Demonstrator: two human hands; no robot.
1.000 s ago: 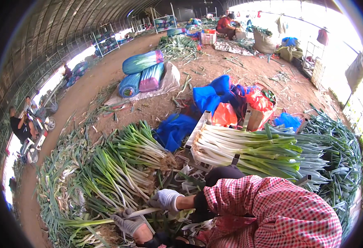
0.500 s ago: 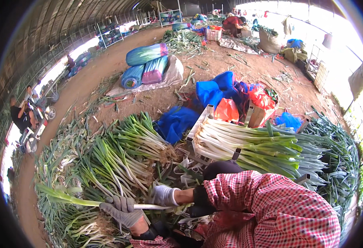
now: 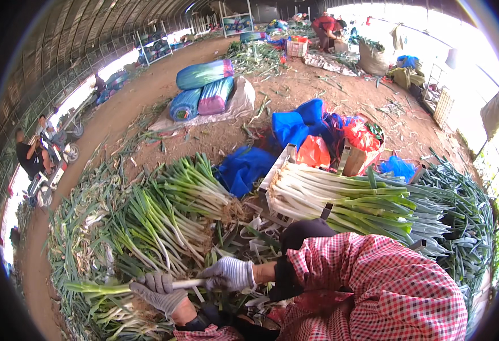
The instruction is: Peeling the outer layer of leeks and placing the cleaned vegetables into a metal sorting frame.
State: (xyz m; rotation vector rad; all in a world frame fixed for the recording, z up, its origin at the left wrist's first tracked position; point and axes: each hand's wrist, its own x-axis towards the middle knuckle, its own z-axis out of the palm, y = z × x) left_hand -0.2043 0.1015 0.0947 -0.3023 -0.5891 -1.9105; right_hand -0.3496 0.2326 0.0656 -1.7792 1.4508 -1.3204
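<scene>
A single green onion (image 3: 188,283) with a long white stalk lies across both of my hands, its green leaves pointing left. My left hand (image 3: 157,291), in a grey work glove, is closed around the middle of it. The gloved right hand (image 3: 231,274) has its fingers wrapped at the white end; the root tip is hidden. Just beyond lie bunches of untrimmed green onions (image 3: 155,224) with their roots towards me. Below my left hand is another bunch (image 3: 127,315). To the right, clean white-stalked onions (image 3: 340,199) lie stacked in a metal-framed rack (image 3: 276,167).
Stripped leaves (image 3: 81,238) litter the ground. Blue netting (image 3: 243,170) and red plastic bags (image 3: 313,152) lie beyond the rack. Wrapped onion bundles (image 3: 204,74) rest on a sheet. One person (image 3: 327,31) bends at the back; two people (image 3: 30,153) are by motorbikes at left.
My right hand has shifted slightly right, and its fingers now wrap the white end of the onion. The onion's leafy end has moved down and to the right. At the back, the person has risen.
</scene>
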